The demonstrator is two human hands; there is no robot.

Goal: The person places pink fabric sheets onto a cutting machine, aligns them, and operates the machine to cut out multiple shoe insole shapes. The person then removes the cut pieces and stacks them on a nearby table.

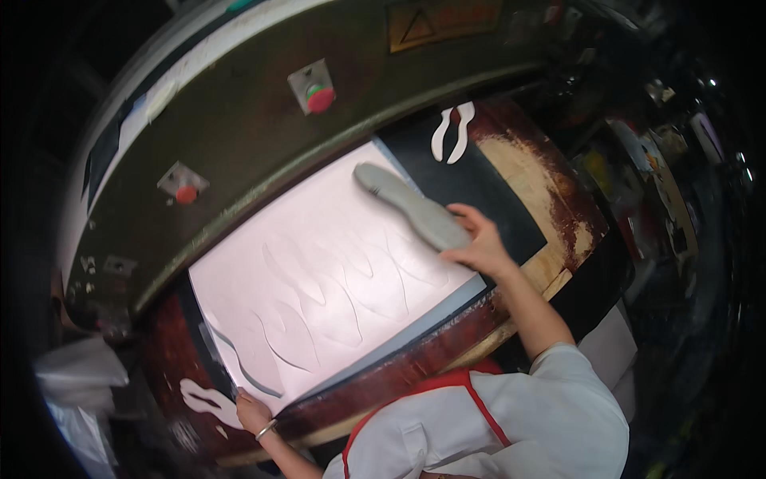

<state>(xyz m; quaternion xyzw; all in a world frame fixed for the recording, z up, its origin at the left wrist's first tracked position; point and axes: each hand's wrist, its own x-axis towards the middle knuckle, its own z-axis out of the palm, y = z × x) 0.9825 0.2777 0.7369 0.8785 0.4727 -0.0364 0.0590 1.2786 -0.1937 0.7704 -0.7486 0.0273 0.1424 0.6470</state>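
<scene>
My right hand grips one end of a grey sole-shaped cutting die, thumb on one side and fingers on the other. The die lies over the far right part of a large white sheet. Several sole-shaped outlines are cut into the sheet's middle and near part. At its near left corner my left hand, with a bangle on the wrist, has its fingers closed at the sheet's edge. Beside that hand lies a white cut-out piece with a long slot.
A green machine beam spans the far side, carrying two red buttons. White cut-outs rest on a black mat at the far right. The worn red-brown bed surrounds it. Clear plastic bags are at left.
</scene>
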